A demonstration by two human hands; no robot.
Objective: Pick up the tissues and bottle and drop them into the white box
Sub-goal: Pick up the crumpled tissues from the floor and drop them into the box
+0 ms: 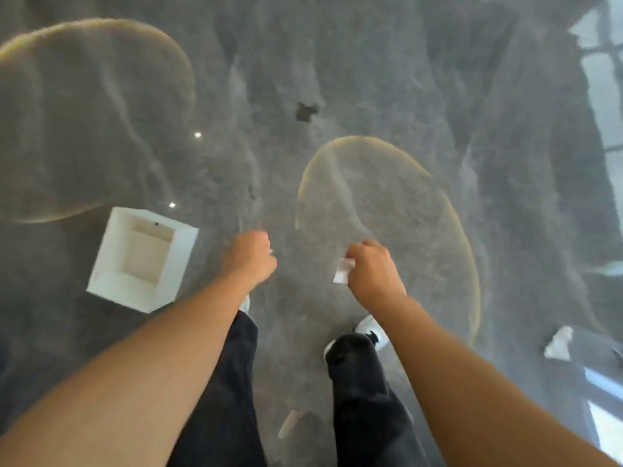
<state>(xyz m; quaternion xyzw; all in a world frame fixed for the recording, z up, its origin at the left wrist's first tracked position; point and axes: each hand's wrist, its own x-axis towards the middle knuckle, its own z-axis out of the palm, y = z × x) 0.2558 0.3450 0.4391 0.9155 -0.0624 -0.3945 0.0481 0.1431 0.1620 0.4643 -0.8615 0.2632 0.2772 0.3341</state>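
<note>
White box (141,261) open, nothing visible inside

Box (141,261) on the floor (371,79), left of centre in the frame, open side up, nothing visible in it. Left hand (249,257) just right of the box, above the floor. Right hand (372,274) further right, a tissue (344,271) at its fingers (354,252). Second tissue (558,342) on the floor at the right edge, well apart from both hands. Between the legs at lower centre, possibly another scrap (286,423); too blurred to tell.
</note>
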